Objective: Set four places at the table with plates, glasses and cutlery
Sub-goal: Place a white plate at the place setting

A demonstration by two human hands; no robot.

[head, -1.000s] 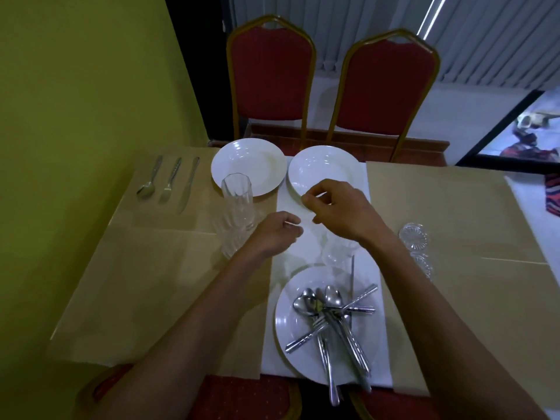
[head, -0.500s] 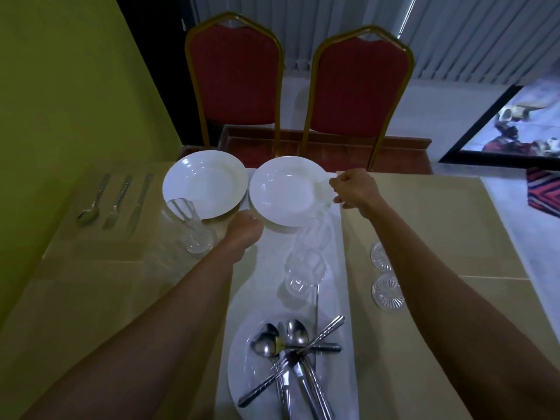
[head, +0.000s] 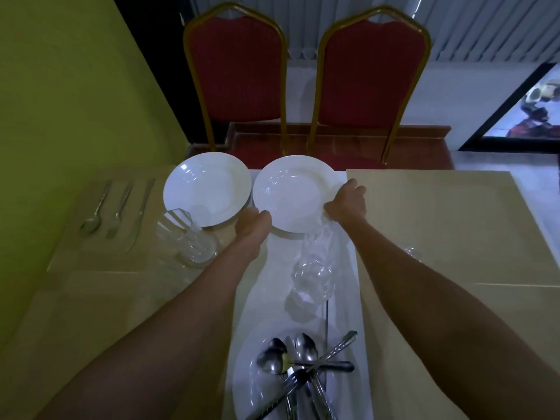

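Observation:
Two white plates lie side by side at the far edge of the table. My left hand (head: 253, 223) grips the near left rim of the right plate (head: 291, 192), and my right hand (head: 348, 206) grips its near right rim. The left plate (head: 206, 192) lies untouched beside it. A clear glass (head: 189, 239) stands near the left plate, and more glasses (head: 315, 268) stand on the white runner below the held plate. A spoon, fork and knife (head: 116, 209) lie in a row at the far left. A near plate (head: 251, 380) carries a pile of cutlery (head: 303, 368).
Two red chairs (head: 236, 71) with gold frames stand behind the table's far edge. A green wall runs along the left. Tan placemats (head: 439, 222) cover both sides of the white runner (head: 266, 298). Part of another glass (head: 412, 253) shows beside my right forearm.
Both hands have reached forward from the glasses to the right plate and now grip its two sides. The view has tilted closer to the far plates.

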